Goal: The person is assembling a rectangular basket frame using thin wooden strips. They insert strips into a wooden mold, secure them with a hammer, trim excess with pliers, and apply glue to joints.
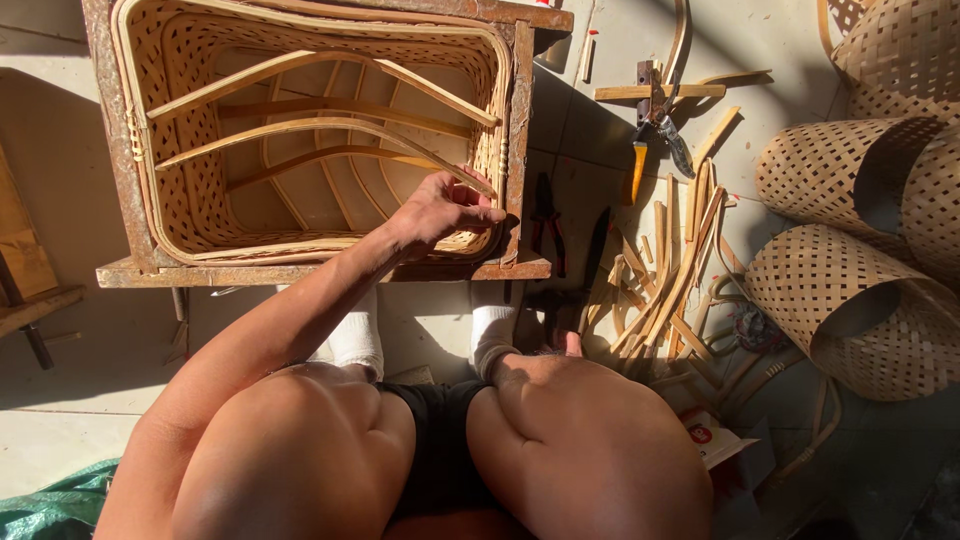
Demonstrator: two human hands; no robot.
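One hand shows: the left hand (445,208) pinches a bamboo strip (330,130) at the basket's (160,60) near right corner; the strip runs leftward across the basket. Right hand hidden.

**Bare arms, black shorts, white socks**

Seen from above, the person wears black shorts (437,420) that show only as a dark strip between the thighs. The legs are bare from the shorts down to the ankles. On each foot is a white ribbed sock (357,335), the cloth slightly bunched. The left arm (270,335) is bare, with no sleeve, and the left hand (445,208) carries no glove, ring or watch.
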